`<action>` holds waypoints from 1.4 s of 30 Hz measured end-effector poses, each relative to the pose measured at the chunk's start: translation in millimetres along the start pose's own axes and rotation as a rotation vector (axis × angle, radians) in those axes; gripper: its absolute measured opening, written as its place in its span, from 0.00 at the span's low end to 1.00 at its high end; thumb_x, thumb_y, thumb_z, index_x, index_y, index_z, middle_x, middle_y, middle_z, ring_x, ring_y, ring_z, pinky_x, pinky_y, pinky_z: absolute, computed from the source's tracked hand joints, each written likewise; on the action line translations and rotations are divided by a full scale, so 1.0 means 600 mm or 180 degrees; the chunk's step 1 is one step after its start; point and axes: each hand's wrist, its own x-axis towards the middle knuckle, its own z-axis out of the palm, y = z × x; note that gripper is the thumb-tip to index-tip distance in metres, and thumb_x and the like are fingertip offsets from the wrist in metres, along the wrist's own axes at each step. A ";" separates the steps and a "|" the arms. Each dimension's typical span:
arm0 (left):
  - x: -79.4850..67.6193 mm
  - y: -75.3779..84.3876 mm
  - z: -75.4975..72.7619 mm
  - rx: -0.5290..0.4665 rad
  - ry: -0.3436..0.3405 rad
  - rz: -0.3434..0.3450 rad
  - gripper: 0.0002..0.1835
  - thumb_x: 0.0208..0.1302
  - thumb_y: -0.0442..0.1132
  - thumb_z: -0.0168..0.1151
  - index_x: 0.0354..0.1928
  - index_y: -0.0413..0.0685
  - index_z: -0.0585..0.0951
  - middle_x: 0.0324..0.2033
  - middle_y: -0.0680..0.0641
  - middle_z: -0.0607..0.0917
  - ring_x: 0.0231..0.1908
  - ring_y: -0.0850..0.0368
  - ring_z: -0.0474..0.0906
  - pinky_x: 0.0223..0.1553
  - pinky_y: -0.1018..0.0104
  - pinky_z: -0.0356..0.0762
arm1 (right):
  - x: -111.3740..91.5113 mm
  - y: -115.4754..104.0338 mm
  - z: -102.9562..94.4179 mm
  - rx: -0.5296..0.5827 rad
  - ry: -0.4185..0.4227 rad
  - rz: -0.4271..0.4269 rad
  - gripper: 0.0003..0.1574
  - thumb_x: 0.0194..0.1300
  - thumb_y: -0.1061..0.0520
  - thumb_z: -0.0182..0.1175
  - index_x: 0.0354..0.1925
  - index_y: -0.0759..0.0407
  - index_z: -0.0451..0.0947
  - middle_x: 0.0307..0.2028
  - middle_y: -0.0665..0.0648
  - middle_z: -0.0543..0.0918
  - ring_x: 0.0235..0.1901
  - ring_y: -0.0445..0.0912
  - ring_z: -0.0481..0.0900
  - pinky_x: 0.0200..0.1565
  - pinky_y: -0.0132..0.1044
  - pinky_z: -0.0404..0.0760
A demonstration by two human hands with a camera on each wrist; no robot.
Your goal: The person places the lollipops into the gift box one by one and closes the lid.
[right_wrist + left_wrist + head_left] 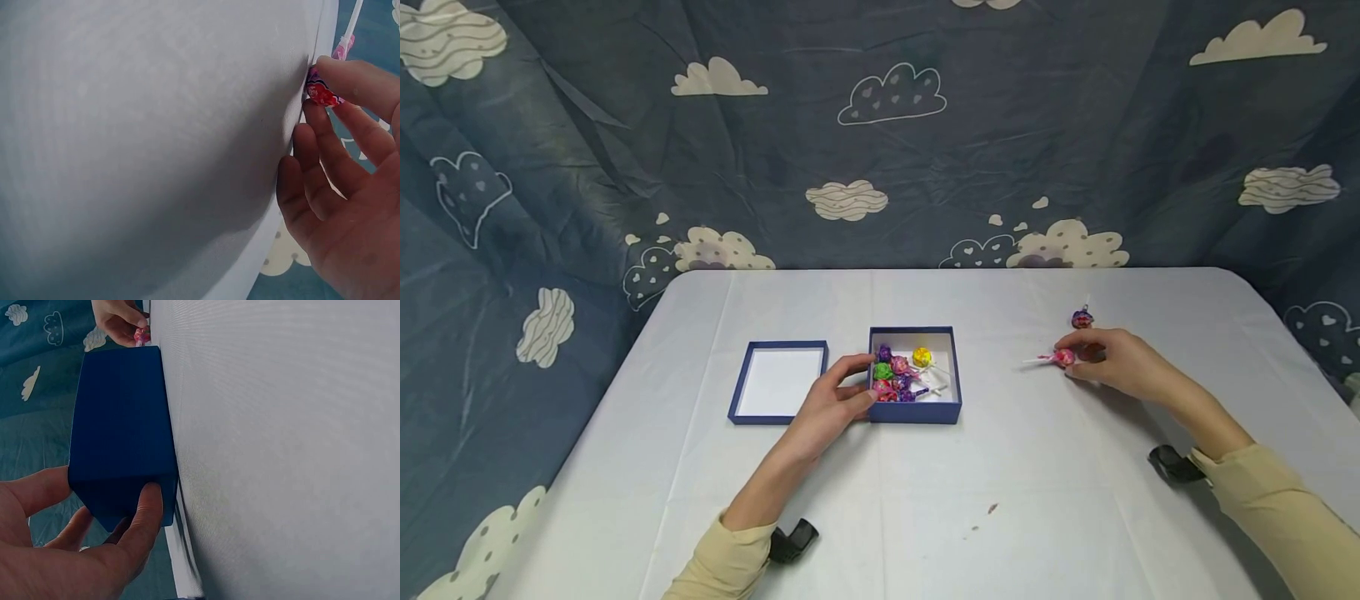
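My left hand (pixel 829 398) grips the left side of an open blue box (pixel 919 413), which stands upright on the table. In the left wrist view, thumb and fingers sit against the end of the blue box (pixel 122 419). Inside lie several wrapped lollipops, among them a yellow lollipop (pixel 922 357) and a green lollipop (pixel 883 371). Off to the right, my right hand (pixel 1116 364) pinches a pink lollipop (pixel 1064 357) by its wrapped head, its white stick pointing left. The right wrist view shows this pink lollipop (pixel 323 95) between thumb and fingertip.
A blue-rimmed lid (pixel 739 396) with a white inside lies left of the box. Just behind the right hand is a dark purple lollipop (pixel 1082 318) on the white tablecloth (pixel 1000 467). A patterned curtain (pixel 895 158) hangs behind the table.
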 end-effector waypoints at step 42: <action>0.000 0.001 0.001 -0.0031 0.0005 0.0000 0.27 0.67 0.31 0.60 0.68 0.48 0.71 0.67 0.45 0.68 0.60 0.44 0.73 0.51 0.54 0.79 | -0.021 -0.049 0.013 0.1047 0.0903 -0.0119 0.24 0.60 0.59 0.71 0.52 0.62 0.73 0.45 0.59 0.79 0.42 0.37 0.78 0.42 0.23 0.77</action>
